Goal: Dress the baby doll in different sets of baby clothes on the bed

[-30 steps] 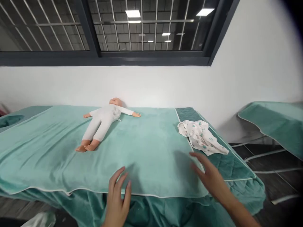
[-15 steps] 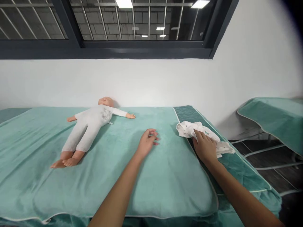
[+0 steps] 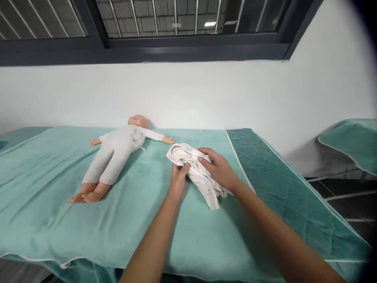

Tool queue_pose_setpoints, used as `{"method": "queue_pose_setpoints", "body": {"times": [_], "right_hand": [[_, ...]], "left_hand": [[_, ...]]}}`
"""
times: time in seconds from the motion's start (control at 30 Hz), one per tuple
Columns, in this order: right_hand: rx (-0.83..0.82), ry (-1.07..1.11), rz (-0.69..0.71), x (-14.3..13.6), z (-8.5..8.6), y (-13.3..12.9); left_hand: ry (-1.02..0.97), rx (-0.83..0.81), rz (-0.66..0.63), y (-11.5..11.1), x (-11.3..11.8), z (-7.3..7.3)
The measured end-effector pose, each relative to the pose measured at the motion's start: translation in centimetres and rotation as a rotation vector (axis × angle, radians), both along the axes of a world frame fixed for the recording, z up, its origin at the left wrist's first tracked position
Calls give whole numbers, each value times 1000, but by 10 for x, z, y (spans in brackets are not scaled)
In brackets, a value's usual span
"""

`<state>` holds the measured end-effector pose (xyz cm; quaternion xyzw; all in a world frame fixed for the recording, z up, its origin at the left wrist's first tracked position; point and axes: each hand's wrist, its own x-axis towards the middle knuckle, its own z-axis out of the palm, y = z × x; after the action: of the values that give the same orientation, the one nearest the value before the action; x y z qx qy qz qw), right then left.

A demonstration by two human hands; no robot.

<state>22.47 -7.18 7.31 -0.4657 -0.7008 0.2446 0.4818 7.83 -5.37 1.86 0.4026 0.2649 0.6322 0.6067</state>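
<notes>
A crumpled white baby garment (image 3: pixel 203 179) with small green prints is held up over the middle of the bed. My left hand (image 3: pixel 179 181) grips its left side, thumb in front and the other fingers partly hidden behind the cloth. On its upper right side, my right hand (image 3: pixel 216 167) has its fingers closed on the fabric. Part of the garment hangs down between and below my hands. To the left, a baby doll (image 3: pixel 119 147) in a white bodysuit lies on its back, arms spread, head toward the wall.
A light green blanket (image 3: pixel 132 232) covers most of the bed, with a darker green cover (image 3: pixel 273 188) on the right. The white wall (image 3: pixel 176 94) and a dark window frame (image 3: pixel 191 49) stand behind. Another green-covered bed (image 3: pixel 353 141) is at far right.
My right hand has lifted the garment off the right side of the bed and brought it left. My left hand has taken hold of it too. The view has shifted slightly.
</notes>
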Motion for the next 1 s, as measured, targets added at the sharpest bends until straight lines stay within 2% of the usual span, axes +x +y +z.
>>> {"method": "queue_pose_setpoints", "body": {"times": [0.07, 0.13, 0.23, 0.3, 0.37, 0.47, 0.6, 0.7, 0.77, 0.87, 1.0], "right_hand": [[-2, 6, 78, -3, -11, 21], [-7, 29, 70, 5, -25, 39], [49, -38, -132, 25, -38, 56], [160, -100, -294, 34, -39, 58], [269, -106, -342, 35, -34, 51], [268, -93, -202, 21, -28, 36], [40, -77, -80, 3, -30, 22], [-151, 92, 13, 5, -29, 17], [-212, 240, 42, 11, -27, 16], [-174, 442, -71, 22, -25, 18], [-12, 778, -263, 38, -27, 28]], "left_hand": [[-57, -62, 83, 2, 0, -1], [-75, -119, 129, 6, 0, -2], [-21, -199, 160, 11, 1, -5], [35, -235, 159, 13, 2, -6], [72, -258, 145, 14, 3, -5], [58, -256, 89, 11, 3, 0], [-32, -217, -28, 7, 2, 4], [-93, -243, -42, 7, 0, 5], [-137, -284, -54, 9, -2, 6], [-217, -296, -101, 12, -8, 7], [-270, -295, -88, 14, -13, 10]]}}
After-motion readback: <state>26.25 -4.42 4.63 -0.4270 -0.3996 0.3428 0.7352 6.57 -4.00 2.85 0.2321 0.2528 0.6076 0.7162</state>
